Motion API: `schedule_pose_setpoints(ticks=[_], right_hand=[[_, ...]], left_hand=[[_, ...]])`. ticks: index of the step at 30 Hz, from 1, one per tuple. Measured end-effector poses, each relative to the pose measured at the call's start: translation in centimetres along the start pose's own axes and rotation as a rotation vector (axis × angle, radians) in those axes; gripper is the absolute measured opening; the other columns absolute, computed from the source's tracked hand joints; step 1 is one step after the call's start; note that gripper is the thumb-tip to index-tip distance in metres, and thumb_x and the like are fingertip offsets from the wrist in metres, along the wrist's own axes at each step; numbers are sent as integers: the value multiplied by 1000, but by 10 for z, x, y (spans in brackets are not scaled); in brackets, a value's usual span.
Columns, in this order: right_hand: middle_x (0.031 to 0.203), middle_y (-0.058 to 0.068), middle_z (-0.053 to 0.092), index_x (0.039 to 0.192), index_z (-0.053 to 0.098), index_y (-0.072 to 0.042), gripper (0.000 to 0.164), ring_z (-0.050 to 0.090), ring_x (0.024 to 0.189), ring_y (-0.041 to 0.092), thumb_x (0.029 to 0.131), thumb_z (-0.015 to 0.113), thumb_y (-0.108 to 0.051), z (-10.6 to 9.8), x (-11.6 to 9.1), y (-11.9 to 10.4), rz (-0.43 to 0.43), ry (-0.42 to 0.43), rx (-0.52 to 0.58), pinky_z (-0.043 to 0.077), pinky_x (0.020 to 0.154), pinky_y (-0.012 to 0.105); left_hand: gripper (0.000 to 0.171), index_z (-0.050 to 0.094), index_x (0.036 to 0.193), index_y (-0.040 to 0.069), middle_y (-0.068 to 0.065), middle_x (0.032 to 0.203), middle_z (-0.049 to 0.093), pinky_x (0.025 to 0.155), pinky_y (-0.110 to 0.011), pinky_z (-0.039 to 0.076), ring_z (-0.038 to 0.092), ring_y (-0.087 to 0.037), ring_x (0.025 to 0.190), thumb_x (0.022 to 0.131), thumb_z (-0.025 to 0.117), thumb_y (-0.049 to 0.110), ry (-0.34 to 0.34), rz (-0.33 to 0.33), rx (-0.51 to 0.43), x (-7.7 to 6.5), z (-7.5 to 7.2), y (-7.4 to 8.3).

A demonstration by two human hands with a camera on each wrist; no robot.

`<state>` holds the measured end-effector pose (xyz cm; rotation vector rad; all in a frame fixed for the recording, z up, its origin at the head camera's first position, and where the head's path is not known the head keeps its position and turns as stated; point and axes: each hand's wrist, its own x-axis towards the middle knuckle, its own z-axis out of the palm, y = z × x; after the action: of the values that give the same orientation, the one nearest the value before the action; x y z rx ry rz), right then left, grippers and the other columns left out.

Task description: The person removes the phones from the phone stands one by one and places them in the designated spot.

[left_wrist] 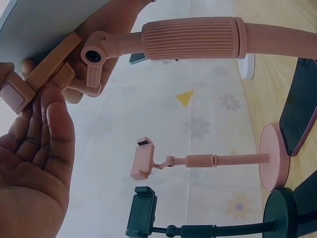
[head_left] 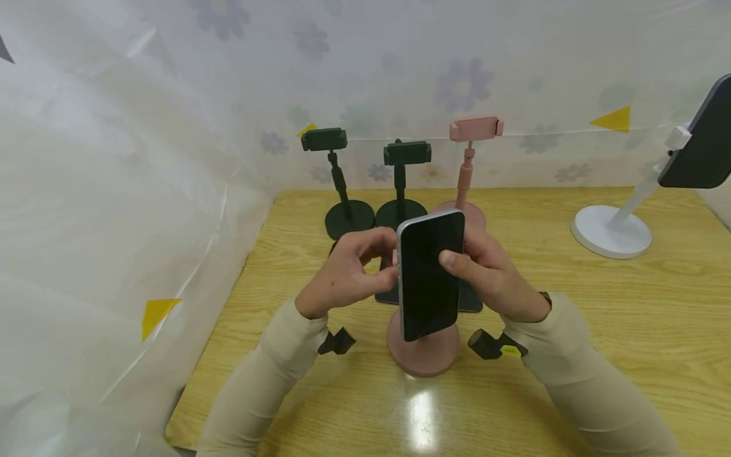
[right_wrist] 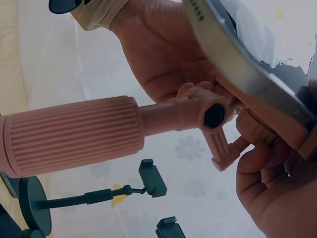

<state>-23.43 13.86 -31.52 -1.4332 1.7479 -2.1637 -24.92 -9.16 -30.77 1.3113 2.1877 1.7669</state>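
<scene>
A phone (head_left: 431,279) with a black screen sits upright, slightly tilted, at the head of a pink phone stand (head_left: 422,365). Its silvery edge shows in the right wrist view, against the pink clamp (right_wrist: 292,129). My left hand (head_left: 354,270) pinches the end of the clamp at the phone's left edge, thumb and forefinger bent. With its thumb across the screen, my right hand (head_left: 493,276) grips the phone's right side. Its other fingers curl behind, at the clamp's ribbed knob (right_wrist: 255,126). Below the clamp run a hinge and a ribbed collar (left_wrist: 193,38).
Two dark green phone stands (head_left: 349,219) (head_left: 400,171) and another pink stand (head_left: 465,178) stand in a row behind. Dark phones (head_left: 471,298) lie flat behind the near stand. At the right, a white stand (head_left: 611,231) holds a phone (head_left: 702,143). Flowered sheeting (head_left: 377,76) hangs behind the table.
</scene>
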Motion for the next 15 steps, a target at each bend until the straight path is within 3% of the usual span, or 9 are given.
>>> schedule_pose_setpoints(ticks=[8, 15], right_hand=[[114, -4, 66, 129, 59, -11, 30, 67, 97, 10, 103, 45, -4, 4, 0, -3, -1, 50, -47, 58, 78, 25], [113, -6, 66, 126, 61, -12, 31, 66, 98, 9, 100, 48, 0, 4, -1, -8, 7, 98, -172, 58, 80, 25]], left_hand=[[12, 62, 99, -3, -16, 88, 61, 74, -29, 53, 56, -15, 76, 86, 60, -4, 22, -23, 7, -2, 2, 0], [14, 62, 101, -2, -15, 89, 61, 75, -29, 54, 57, -17, 76, 88, 61, -2, 31, -67, 18, -2, 4, 2]])
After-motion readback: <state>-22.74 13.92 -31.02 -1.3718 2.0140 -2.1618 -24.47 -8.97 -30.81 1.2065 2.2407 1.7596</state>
